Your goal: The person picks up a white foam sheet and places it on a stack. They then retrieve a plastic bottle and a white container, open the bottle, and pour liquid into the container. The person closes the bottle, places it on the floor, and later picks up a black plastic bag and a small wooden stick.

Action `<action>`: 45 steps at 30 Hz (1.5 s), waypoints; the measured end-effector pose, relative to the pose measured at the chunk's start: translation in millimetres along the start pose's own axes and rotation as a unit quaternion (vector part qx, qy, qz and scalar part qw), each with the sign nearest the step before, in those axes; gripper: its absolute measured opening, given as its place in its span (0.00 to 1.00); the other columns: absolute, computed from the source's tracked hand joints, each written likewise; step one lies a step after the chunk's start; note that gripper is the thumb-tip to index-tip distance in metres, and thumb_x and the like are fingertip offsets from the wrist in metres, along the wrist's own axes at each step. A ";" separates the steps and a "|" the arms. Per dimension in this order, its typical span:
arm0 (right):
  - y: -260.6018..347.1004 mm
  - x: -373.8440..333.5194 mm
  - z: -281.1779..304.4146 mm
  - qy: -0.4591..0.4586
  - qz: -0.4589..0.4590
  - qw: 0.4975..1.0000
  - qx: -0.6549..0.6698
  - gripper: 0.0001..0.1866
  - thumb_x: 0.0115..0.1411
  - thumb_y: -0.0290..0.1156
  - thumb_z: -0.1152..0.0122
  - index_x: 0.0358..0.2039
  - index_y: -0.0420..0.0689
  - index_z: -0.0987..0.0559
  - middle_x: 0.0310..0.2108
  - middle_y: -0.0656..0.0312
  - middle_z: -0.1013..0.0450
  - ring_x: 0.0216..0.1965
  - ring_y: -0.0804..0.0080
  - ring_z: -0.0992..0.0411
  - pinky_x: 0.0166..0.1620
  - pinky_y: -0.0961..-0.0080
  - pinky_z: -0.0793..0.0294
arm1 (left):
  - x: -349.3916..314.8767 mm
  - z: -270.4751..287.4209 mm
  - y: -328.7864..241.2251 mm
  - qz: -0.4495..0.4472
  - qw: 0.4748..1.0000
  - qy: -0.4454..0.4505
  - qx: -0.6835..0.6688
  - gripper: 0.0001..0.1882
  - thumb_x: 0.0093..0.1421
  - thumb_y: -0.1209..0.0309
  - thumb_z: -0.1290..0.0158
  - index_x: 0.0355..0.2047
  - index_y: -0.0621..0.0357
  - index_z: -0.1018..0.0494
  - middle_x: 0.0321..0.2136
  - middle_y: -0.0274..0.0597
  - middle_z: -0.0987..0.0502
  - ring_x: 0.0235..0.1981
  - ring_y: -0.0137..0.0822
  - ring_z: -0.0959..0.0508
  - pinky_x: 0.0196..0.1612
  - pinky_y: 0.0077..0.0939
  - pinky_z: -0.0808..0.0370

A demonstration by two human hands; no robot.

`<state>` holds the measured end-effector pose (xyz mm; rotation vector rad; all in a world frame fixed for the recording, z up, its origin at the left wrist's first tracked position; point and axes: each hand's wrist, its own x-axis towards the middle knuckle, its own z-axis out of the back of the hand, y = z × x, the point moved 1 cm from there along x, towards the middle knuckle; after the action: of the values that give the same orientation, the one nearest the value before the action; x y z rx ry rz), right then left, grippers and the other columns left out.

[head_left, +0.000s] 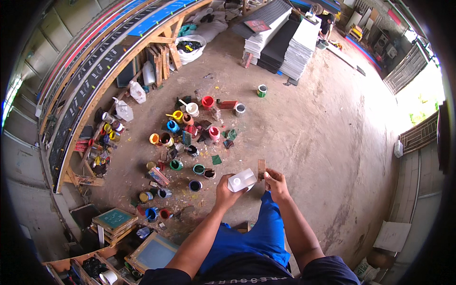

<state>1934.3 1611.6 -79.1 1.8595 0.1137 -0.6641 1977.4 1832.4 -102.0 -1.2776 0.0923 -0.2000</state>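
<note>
My left hand is wrapped round a whitish, box-shaped plastic container with a round white spot, perhaps a cap, on its near end. Just to its right, my right hand pinches a small flat brown piece that looks like wood, held upright between thumb and fingers. The two held things are close together in front of my blue trousers. On the floor to the left of my hands stand a green-lined paint can, a dark can and a dark blue can.
Several open paint cans, including a red one, crowd the stained floor at left. A green can stands apart ahead. Long tables run along the left wall. Stacked sheets and a crouching person are farther off. Framed screens lie lower left.
</note>
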 end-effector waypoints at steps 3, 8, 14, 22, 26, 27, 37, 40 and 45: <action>2.0 34.3 49.2 0.008 -0.014 1.000 0.017 0.21 0.70 0.39 0.35 0.53 0.34 0.20 0.30 0.68 0.28 0.25 0.80 0.35 0.29 0.78 0.37 | 23.5 -54.4 11.1 0.021 1.000 0.004 0.005 0.32 0.43 0.68 0.22 0.48 0.64 0.24 0.43 0.50 0.19 0.46 0.48 0.16 0.49 0.40 0.20; 27.0 108.4 130.6 0.091 -0.043 0.991 0.089 0.13 0.72 0.37 0.39 0.50 0.42 0.26 0.42 0.56 0.21 0.23 0.80 0.34 0.25 0.78 0.33 | 63.1 -152.6 32.9 0.078 0.997 -0.010 0.023 0.33 0.45 0.67 0.23 0.50 0.63 0.25 0.43 0.49 0.18 0.45 0.46 0.16 0.50 0.38 0.20; 65.6 195.1 208.0 0.109 -0.089 0.990 0.027 0.16 0.67 0.30 0.33 0.51 0.44 0.28 0.44 0.55 0.20 0.25 0.81 0.32 0.25 0.83 0.34 | 110.8 -243.5 49.6 0.100 0.994 -0.016 0.042 0.32 0.47 0.65 0.23 0.49 0.61 0.24 0.42 0.48 0.17 0.45 0.45 0.15 0.50 0.37 0.20; 64.9 284.4 226.9 0.148 -0.107 0.978 -0.104 0.31 0.55 0.33 0.25 0.57 0.36 0.24 0.40 0.63 0.23 0.29 0.80 0.30 0.29 0.79 0.32 | 167.5 -291.4 51.1 0.076 0.974 -0.068 0.202 0.29 0.43 0.60 0.23 0.45 0.52 0.19 0.42 0.41 0.16 0.41 0.49 0.18 0.48 0.44 0.22; 54.8 329.3 218.3 0.167 -0.079 0.975 -0.127 0.28 0.57 0.33 0.25 0.54 0.37 0.24 0.39 0.62 0.24 0.27 0.80 0.32 0.29 0.79 0.33 | 188.3 -305.1 90.6 0.099 0.978 -0.097 0.159 0.30 0.45 0.63 0.24 0.48 0.55 0.21 0.44 0.43 0.17 0.45 0.51 0.17 0.48 0.44 0.20; 50.9 341.0 214.5 0.171 -0.080 0.974 -0.127 0.27 0.57 0.33 0.25 0.54 0.37 0.24 0.39 0.62 0.24 0.27 0.80 0.32 0.29 0.79 0.33 | 195.4 -309.6 103.0 0.096 0.979 -0.108 0.142 0.30 0.46 0.63 0.24 0.49 0.55 0.22 0.44 0.44 0.17 0.46 0.51 0.17 0.48 0.43 0.20; -42.9 495.1 236.8 0.210 -0.081 0.959 -0.173 0.25 0.56 0.26 0.29 0.54 0.39 0.25 0.33 0.65 0.25 0.26 0.81 0.31 0.26 0.79 0.35 | 219.3 -388.9 259.5 0.192 0.958 -0.201 0.069 0.30 0.48 0.70 0.25 0.51 0.57 0.24 0.44 0.47 0.18 0.45 0.46 0.15 0.47 0.36 0.18; -73.9 554.4 271.6 0.130 -0.047 0.955 -0.261 0.31 0.58 0.29 0.27 0.61 0.43 0.28 0.31 0.65 0.25 0.26 0.81 0.32 0.26 0.78 0.35 | 235.3 -424.5 317.8 0.180 0.957 -0.221 0.051 0.30 0.48 0.72 0.26 0.51 0.62 0.26 0.44 0.50 0.18 0.45 0.48 0.15 0.47 0.35 0.18; -121.9 639.8 326.7 0.117 0.011 0.951 -0.284 0.31 0.65 0.39 0.29 0.67 0.52 0.30 0.28 0.65 0.27 0.24 0.81 0.34 0.24 0.78 0.35 | 264.3 -481.1 418.9 0.144 0.958 -0.222 0.108 0.31 0.50 0.74 0.27 0.51 0.65 0.30 0.45 0.53 0.20 0.46 0.49 0.16 0.47 0.37 0.19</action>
<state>2296.9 1219.5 -574.7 1.3682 0.3971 -0.3393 2190.6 1442.1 -630.3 -1.0506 -0.1276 0.3224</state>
